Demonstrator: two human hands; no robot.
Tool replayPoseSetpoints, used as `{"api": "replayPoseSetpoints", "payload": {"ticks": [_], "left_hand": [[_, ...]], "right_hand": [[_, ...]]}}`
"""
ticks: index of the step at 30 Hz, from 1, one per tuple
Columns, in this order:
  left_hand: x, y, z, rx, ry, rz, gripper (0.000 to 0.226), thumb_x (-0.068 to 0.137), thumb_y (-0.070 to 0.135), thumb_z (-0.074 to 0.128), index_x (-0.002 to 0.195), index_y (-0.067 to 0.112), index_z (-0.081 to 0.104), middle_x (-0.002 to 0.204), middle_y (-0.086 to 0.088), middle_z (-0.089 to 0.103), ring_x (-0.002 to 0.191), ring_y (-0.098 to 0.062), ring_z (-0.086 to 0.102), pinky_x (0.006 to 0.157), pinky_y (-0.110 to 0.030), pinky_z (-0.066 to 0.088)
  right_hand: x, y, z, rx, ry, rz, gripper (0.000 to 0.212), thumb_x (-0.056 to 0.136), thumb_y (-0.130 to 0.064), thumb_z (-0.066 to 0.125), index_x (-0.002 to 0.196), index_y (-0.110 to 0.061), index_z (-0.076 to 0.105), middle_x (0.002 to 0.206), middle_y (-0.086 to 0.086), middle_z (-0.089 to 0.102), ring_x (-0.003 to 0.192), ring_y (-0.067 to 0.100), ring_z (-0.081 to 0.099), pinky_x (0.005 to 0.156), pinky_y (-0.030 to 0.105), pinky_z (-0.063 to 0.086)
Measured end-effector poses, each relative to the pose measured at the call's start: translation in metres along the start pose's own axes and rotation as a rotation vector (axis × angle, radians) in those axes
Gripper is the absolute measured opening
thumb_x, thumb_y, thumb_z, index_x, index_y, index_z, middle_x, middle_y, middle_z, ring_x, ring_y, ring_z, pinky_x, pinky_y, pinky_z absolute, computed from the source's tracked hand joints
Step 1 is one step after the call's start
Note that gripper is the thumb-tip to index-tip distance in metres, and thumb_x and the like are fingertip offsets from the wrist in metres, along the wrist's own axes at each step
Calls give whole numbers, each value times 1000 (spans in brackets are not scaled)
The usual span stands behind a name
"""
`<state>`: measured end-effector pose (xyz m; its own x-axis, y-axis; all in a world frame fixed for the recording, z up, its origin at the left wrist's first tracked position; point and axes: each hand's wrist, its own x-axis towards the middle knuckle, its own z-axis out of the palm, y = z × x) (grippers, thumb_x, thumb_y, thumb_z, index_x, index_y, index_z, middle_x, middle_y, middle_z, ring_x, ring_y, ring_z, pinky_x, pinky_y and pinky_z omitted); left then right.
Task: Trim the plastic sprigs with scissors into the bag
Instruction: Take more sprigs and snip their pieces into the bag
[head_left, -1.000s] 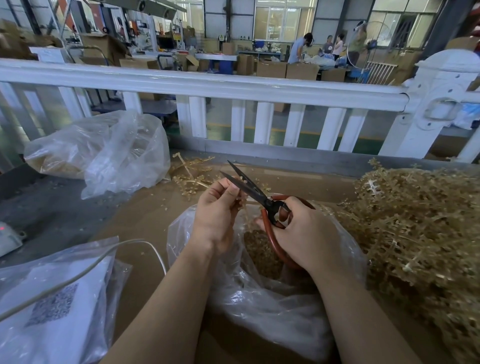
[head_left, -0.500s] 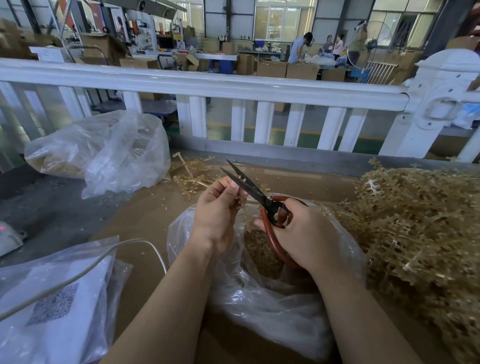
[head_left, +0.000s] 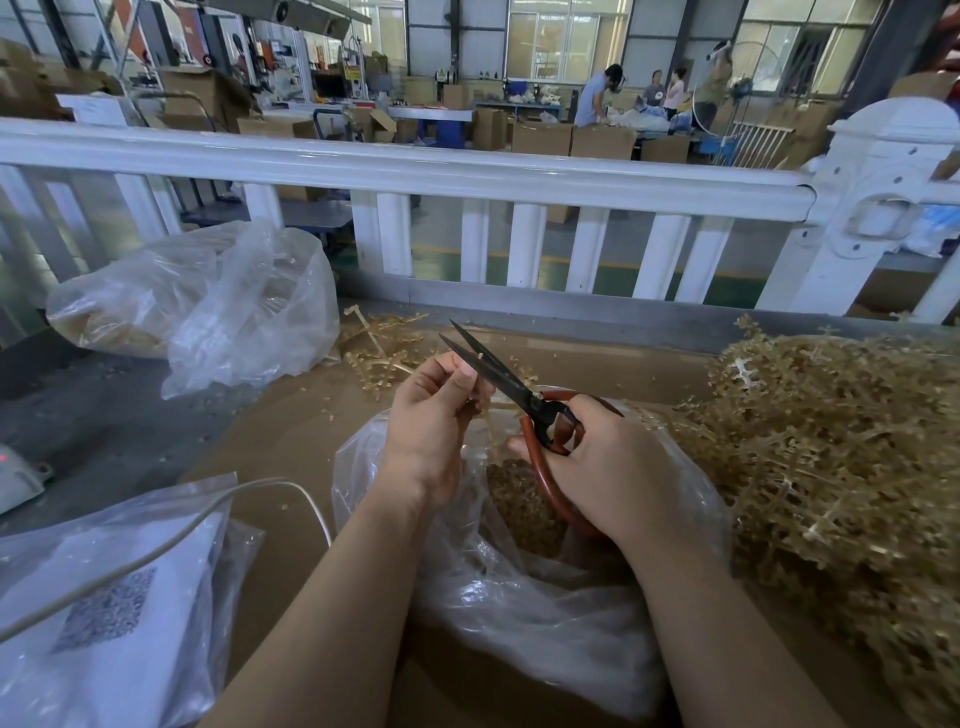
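A clear plastic bag (head_left: 524, 613) lies open on the brown table in front of me, with tan cut pieces (head_left: 524, 504) inside. My left hand (head_left: 431, 421) pinches a thin tan plastic sprig (head_left: 480, 410) above the bag's mouth. My right hand (head_left: 613, 467) grips the red-brown handles of a pair of black-bladed scissors (head_left: 493, 371). The blades are slightly parted and point up and to the left, right beside my left fingertips. A large heap of tan sprigs (head_left: 831, 447) covers the right side of the table.
A second clear bag (head_left: 208, 306) holding tan material lies at the back left. A few loose sprigs (head_left: 384, 343) lie behind my hands. A bag with a QR label (head_left: 104, 608) and a white cable (head_left: 171, 540) sit front left. A white railing (head_left: 415, 171) closes the table's far side.
The scissor blades have closed a little around the sprig. Both hands stay almost in place above the bag.
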<state>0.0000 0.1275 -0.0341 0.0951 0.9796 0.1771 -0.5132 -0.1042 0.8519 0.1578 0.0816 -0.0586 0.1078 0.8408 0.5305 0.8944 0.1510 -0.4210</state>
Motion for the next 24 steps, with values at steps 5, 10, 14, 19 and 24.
{"api": "replayPoseSetpoints", "payload": {"ticks": [5, 10, 14, 19, 24], "left_hand": [[-2, 1, 2, 114, -36, 47, 22, 98, -5, 44, 87, 5, 60, 73, -6, 56, 65, -11, 50, 64, -19, 47], [-2, 3, 3, 103, -68, 41, 22, 98, -6, 41, 88, 4, 58, 72, -7, 51, 65, -13, 47, 64, -19, 46], [-3, 4, 3, 69, -74, 21, 22, 98, -4, 42, 84, 6, 56, 71, -7, 50, 65, -14, 47, 66, -20, 45], [-4, 5, 3, 38, -47, -13, 20, 98, 0, 44, 85, 8, 56, 74, -8, 54, 66, -14, 51, 65, -23, 46], [-2, 7, -2, -84, -51, -72, 11, 95, 5, 49, 91, 11, 57, 73, -1, 62, 63, -10, 55, 57, -19, 49]], "right_hand": [[0, 1, 0, -7, 54, -25, 49, 81, -77, 49, 78, -29, 56, 59, -17, 55, 49, -1, 52, 46, 10, 38], [-1, 3, 1, 24, 38, -48, 40, 81, -71, 60, 81, -31, 58, 63, -20, 58, 54, -4, 54, 51, 5, 37], [-1, 3, 1, 44, 43, -63, 38, 80, -71, 62, 80, -34, 55, 65, -21, 56, 57, -6, 54, 53, 4, 38], [-1, 0, -2, 84, 11, -45, 51, 75, -80, 56, 82, -29, 62, 67, -21, 58, 60, -7, 55, 53, 4, 37], [0, -1, -1, 311, 5, 116, 59, 65, -90, 52, 79, -33, 63, 69, -19, 66, 65, -3, 64, 57, 14, 48]]}}
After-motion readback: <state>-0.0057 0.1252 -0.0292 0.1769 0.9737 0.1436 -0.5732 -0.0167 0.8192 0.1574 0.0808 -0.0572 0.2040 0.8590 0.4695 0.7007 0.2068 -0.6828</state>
